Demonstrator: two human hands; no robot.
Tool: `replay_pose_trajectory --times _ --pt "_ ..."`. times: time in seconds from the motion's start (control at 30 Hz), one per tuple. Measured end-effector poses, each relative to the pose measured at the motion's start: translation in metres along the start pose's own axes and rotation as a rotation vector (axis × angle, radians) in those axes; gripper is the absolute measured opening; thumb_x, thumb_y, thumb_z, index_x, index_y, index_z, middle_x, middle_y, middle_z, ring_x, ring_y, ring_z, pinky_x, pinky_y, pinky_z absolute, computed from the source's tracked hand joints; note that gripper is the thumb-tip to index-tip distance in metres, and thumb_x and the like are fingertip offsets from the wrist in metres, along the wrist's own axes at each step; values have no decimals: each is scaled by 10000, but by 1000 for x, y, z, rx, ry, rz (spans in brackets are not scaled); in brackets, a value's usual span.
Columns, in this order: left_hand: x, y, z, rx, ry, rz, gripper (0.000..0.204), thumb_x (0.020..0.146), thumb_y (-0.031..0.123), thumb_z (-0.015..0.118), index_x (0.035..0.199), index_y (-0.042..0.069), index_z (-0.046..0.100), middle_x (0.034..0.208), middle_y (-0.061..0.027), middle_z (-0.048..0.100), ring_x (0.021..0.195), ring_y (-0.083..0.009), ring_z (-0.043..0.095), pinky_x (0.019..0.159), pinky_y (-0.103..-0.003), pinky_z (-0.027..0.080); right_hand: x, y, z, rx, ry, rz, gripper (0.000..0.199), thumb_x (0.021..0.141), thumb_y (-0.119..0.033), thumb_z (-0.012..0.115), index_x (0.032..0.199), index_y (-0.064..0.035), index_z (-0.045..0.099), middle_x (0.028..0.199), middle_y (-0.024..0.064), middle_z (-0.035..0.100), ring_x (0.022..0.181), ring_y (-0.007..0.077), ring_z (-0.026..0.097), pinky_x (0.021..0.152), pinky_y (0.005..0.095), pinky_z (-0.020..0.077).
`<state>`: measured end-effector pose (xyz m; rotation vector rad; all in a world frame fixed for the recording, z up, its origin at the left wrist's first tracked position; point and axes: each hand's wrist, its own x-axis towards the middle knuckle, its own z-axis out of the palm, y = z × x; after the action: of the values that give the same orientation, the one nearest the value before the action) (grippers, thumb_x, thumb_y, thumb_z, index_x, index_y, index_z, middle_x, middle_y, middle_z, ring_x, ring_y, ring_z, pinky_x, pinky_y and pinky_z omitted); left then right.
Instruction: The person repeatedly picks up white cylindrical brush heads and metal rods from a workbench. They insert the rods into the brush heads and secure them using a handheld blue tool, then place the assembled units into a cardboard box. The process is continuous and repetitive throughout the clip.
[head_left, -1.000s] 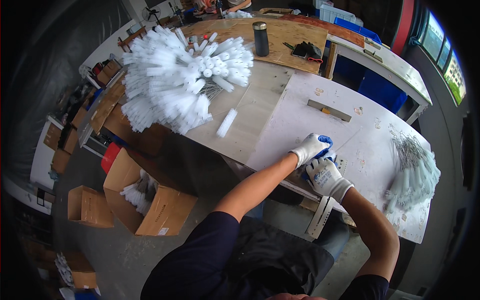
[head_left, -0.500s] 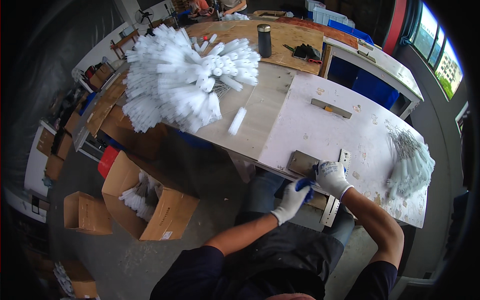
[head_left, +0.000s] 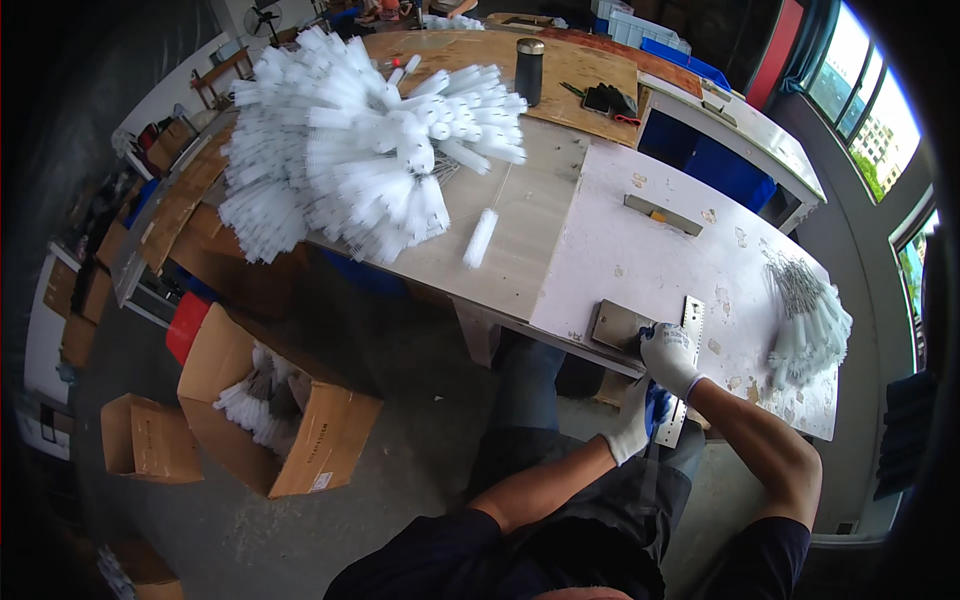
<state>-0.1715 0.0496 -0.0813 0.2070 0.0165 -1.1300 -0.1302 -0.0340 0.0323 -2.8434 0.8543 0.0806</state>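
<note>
Both my hands wear white gloves with blue palms and meet at the table's front edge. My right hand [head_left: 668, 357] is closed beside a flat metal block [head_left: 617, 327]; whatever its fingers pinch is hidden. Just below it, my left hand [head_left: 632, 424] is closed, its fingers curled by a perforated metal strip [head_left: 692, 318] that juts over the edge. A faint pale streak hangs under the left hand, too blurred to name. Right of my hands lies a bunch of white bristle brushes [head_left: 812, 335] with wire stems. One single brush [head_left: 481, 238] lies left of the block.
A large heap of white brushes [head_left: 330, 150] covers the table's left part. Behind stand a dark bottle [head_left: 529, 75] and dark gloves [head_left: 608, 100]. A metal bar [head_left: 662, 214] lies mid-table. On the floor at left, an open carton [head_left: 325, 440] holds brushes beside a smaller carton [head_left: 150, 440].
My left hand has moved right and down, from left of the right hand to just beneath it. My right hand stays near the block. The view has shifted slightly.
</note>
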Motion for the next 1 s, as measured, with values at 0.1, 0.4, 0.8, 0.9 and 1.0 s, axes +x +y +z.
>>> replay_pose_trajectory --times 0.1,0.4,0.8,0.9,1.0 --pt "-28 38 47 209 380 -70 283 1027 368 569 834 163 596 628 77 481 476 -41 440 425 -209 316 -2 10 3 47 -28 70 456 994 -349 474 984 36 717 994 289 704 970 436 680 883 496 527" --pt "-26 136 30 855 253 -247 197 1041 197 536 984 53 658 720 29 580 523 -30 443 446 -207 329 37 48 -36 -98 -379 -507 423 849 -451 696 1000 -56 701 881 176 729 890 351 719 789 421 562" --pt "-38 177 79 2421 -16 662 310 898 80 636 1206 47 628 1032 -153 684 994 -330 653 882 -414 511 16 51 5 -121 -117 -416 473 860 -463 682 1039 -31 606 949 136 697 906 311 700 825 432 531" --pt "-73 168 68 2248 63 984 392 855 -9 629 1246 -12 600 1143 -183 660 1026 -371 638 899 -440 518 10 47 6 -62 -67 -337 414 892 -421 662 1040 -36 619 971 145 706 937 314 702 840 426 533" --pt "-78 146 39 1886 403 611 349 940 35 592 1288 12 611 1115 -178 688 909 -325 688 812 -381 567 5 44 14 -10 -7 -281 384 912 -407 644 1033 -42 633 989 147 715 948 311 706 849 421 533"
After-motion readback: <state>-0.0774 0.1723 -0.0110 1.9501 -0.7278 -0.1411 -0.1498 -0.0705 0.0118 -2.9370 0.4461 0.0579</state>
